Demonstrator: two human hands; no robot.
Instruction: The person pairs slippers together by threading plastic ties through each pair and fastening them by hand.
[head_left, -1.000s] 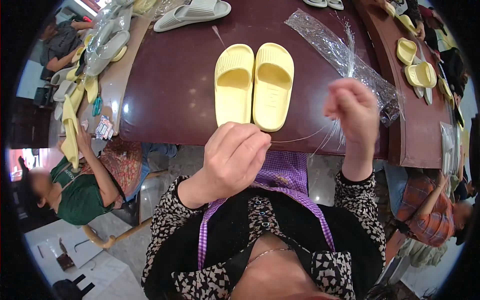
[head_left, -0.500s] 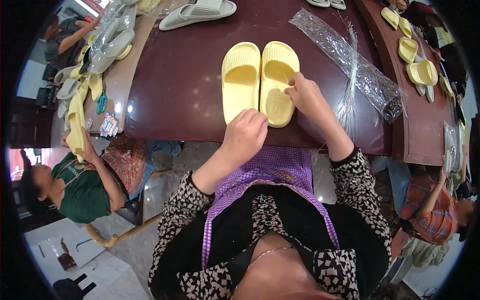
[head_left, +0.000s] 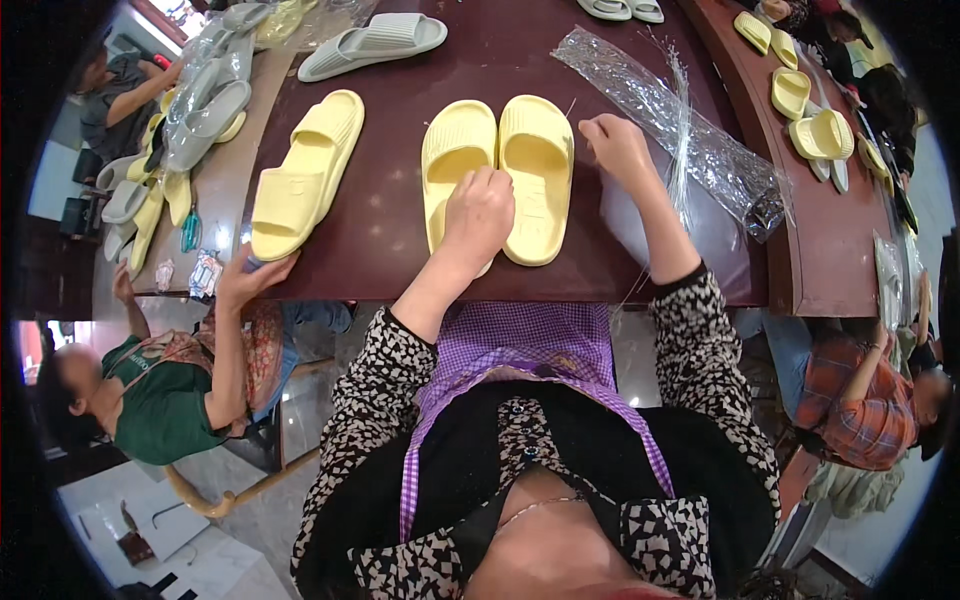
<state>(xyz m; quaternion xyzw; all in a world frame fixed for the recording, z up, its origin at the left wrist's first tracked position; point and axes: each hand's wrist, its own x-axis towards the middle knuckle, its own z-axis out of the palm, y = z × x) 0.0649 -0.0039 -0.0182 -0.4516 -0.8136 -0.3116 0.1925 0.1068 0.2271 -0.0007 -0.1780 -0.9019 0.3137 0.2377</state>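
Observation:
A pair of pale yellow slippers stands side by side in front of me: the left slipper (head_left: 458,140) and the right slipper (head_left: 537,190). My left hand (head_left: 482,212) rests over the inner edges of the pair, its fingers pinched together; whatever lies between them is hidden. Just beyond the right slipper's outer side, my right hand (head_left: 618,150) is raised with thumb and fingers closed together. A thin pale strand (head_left: 571,107) shows near its fingertips, but I cannot tell whether it is held. A bundle of thin clear strands (head_left: 682,130) lies to the right.
Crinkled clear plastic sleeve (head_left: 640,85) lies under the strands. To the left a co-worker's hand (head_left: 245,282) touches stacked yellow slippers (head_left: 300,185). Grey slippers (head_left: 375,45) sit behind. More slippers (head_left: 822,135) line the raised right-hand ledge.
The co-worker on the left has set yellow slippers on my table. My left hand has moved farther onto the pair; my right hand has lifted up off the right slipper.

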